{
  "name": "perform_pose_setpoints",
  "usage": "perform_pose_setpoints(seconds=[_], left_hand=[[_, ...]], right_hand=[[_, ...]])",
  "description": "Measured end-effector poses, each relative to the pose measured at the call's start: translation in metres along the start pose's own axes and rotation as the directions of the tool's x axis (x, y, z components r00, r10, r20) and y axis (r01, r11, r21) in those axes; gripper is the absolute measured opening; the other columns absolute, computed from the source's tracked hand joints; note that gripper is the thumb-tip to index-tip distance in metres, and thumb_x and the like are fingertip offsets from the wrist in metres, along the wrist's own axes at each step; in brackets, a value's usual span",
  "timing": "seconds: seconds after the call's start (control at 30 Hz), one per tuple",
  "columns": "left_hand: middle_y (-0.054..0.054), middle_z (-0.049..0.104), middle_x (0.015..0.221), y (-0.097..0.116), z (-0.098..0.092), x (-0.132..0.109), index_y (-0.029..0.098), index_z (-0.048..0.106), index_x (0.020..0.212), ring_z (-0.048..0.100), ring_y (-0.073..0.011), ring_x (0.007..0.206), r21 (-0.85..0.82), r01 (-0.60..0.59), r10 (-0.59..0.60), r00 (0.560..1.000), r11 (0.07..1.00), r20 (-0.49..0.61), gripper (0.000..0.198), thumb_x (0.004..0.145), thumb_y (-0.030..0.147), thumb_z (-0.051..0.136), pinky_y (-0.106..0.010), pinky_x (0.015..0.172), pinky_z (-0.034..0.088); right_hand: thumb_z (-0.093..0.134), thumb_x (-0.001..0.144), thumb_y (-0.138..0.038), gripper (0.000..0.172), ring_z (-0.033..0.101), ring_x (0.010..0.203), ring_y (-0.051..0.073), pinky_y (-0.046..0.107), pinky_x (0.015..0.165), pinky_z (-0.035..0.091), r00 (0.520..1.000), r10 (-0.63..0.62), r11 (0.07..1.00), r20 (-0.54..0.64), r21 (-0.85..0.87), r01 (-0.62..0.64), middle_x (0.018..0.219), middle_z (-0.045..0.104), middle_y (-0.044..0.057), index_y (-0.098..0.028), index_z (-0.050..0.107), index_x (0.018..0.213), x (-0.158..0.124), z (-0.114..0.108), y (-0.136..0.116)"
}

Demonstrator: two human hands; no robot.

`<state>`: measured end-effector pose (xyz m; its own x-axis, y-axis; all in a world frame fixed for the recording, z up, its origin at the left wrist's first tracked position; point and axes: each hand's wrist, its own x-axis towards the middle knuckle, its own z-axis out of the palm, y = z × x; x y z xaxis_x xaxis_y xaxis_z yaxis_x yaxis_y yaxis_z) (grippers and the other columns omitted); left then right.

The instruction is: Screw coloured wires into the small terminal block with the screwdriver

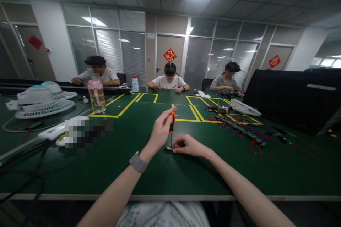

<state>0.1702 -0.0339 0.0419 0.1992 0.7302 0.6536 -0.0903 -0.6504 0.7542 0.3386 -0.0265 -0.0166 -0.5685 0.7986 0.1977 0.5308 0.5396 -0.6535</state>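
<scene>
My left hand [160,130]: fingers closed round one orange-and-black-handled, slim metal-shafted screwdriver [173,122], standing upright. My right hand [191,146]: fingers pinching the right end of one small, dark, oblong circuit board [168,149], which lies on the green counter [80,173] beneath the screwdriver's tip.

Upright orange-black screwdriver [172,123] over small board [168,149]

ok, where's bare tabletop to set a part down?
Front right: green table between right forearm and wired boards. Front left: between left forearm and black cables. Crowded: left side, with white fans and power strip; mid right, with those boards; and the centre, where left hand, right hand, screwdriver and small board meet.
</scene>
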Motion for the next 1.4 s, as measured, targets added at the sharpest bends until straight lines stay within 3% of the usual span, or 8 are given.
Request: perform_pose_setpoints(seconds=[0.2,0.33,0.6,0.83,1.0,1.1,1.23,1.4], left_hand=[[-0.004,0.059,0.095,0.0014,-0.0019,-0.0005,0.021,0.066,0.105,0.06,-0.0136,0.081,0.131,-0.023,0.034,0.996,0.991,-0.086,0.026,0.082,0.031,0.06,-0.023,0.067,0.051],[-0.005,0.055,0.103,0.0015,-0.0033,-0.0008,0.024,0.067,0.106,0.058,-0.015,0.094,0.196,-0.05,0.069,0.993,0.979,-0.092,0.026,0.084,0.033,0.057,-0.023,0.076,0.051],[-0.011,0.062,0.116,0.0013,0.0003,0.001,0.018,0.057,0.122,0.064,-0.0191,0.096,-0.101,0.063,-0.065,0.998,0.993,-0.023,0.037,0.088,0.032,0.049,-0.033,0.081,0.054],[-0.005,0.061,0.1,-0.0002,-0.0017,0.0,0.022,0.066,0.107,0.061,-0.0155,0.089,0.134,-0.034,0.043,0.997,0.99,-0.058,0.028,0.082,0.032,0.06,-0.024,0.071,0.052],[-0.008,0.061,0.114,0.0003,-0.0008,0.0003,0.02,0.061,0.117,0.059,-0.0181,0.106,0.022,-0.021,0.022,0.999,1.0,-0.024,0.032,0.092,0.029,0.043,-0.032,0.09,0.049],[-0.009,0.064,0.109,0.0006,-0.0005,0.0005,0.018,0.059,0.118,0.064,-0.0177,0.094,-0.037,0.025,-0.026,0.999,0.999,-0.021,0.033,0.089,0.03,0.048,-0.032,0.084,0.052],[-0.005,0.06,0.095,0.0024,-0.0021,0.0,0.02,0.067,0.101,0.061,-0.0143,0.083,0.127,-0.014,0.027,0.995,0.992,-0.098,0.023,0.081,0.031,0.061,-0.024,0.069,0.052],[-0.006,0.057,0.104,0.001,-0.0029,0.001,0.02,0.066,0.103,0.06,-0.0162,0.093,0.137,-0.029,0.047,0.991,0.99,-0.124,0.026,0.087,0.035,0.053,-0.026,0.076,0.052]], right_hand=[[0.068,0.077,-0.032,0.026,0.051,0.063,0.011,0.022,0.059,0.039,0.999,-0.049,0.996,0.002,-0.076,0.049,0.077,0.063,0.001,-0.018,0.071,0.099,-0.0005,-0.0016,-0.0018],[0.067,0.078,-0.031,0.025,0.05,0.064,0.011,0.022,0.06,0.039,0.999,-0.048,0.995,0.011,-0.09,0.049,0.077,0.062,0.002,-0.018,0.072,0.098,-0.0005,-0.0025,-0.0034],[0.065,0.079,-0.027,0.025,0.049,0.064,0.011,0.022,0.06,0.039,0.999,-0.051,0.995,0.015,-0.088,0.053,0.075,0.061,0.001,-0.018,0.072,0.101,-0.0009,-0.0033,-0.0076],[0.064,0.08,-0.026,0.024,0.051,0.066,0.012,0.022,0.06,0.04,0.998,-0.052,0.996,0.023,-0.068,0.053,0.079,0.063,0.002,-0.018,0.073,0.1,-0.0009,-0.0039,-0.0083],[0.065,0.08,-0.024,0.023,0.052,0.066,0.012,0.022,0.061,0.04,0.998,-0.058,0.995,0.023,-0.075,0.06,0.078,0.063,0.002,-0.018,0.073,0.1,-0.0006,-0.0041,-0.0087],[0.064,0.08,-0.024,0.024,0.052,0.067,0.012,0.022,0.062,0.04,0.998,-0.057,0.996,0.024,-0.069,0.059,0.078,0.063,0.002,-0.018,0.073,0.101,-0.001,-0.004,-0.0079],[0.065,0.079,-0.025,0.024,0.051,0.066,0.012,0.022,0.061,0.04,0.998,-0.052,0.996,0.021,-0.077,0.054,0.078,0.062,0.002,-0.019,0.073,0.102,-0.0015,-0.0039,-0.0071],[0.064,0.08,-0.025,0.024,0.051,0.065,0.012,0.022,0.061,0.039,0.998,-0.059,0.995,0.02,-0.077,0.061,0.077,0.061,0.002,-0.018,0.073,0.101,-0.0016,-0.0043,-0.0088]])
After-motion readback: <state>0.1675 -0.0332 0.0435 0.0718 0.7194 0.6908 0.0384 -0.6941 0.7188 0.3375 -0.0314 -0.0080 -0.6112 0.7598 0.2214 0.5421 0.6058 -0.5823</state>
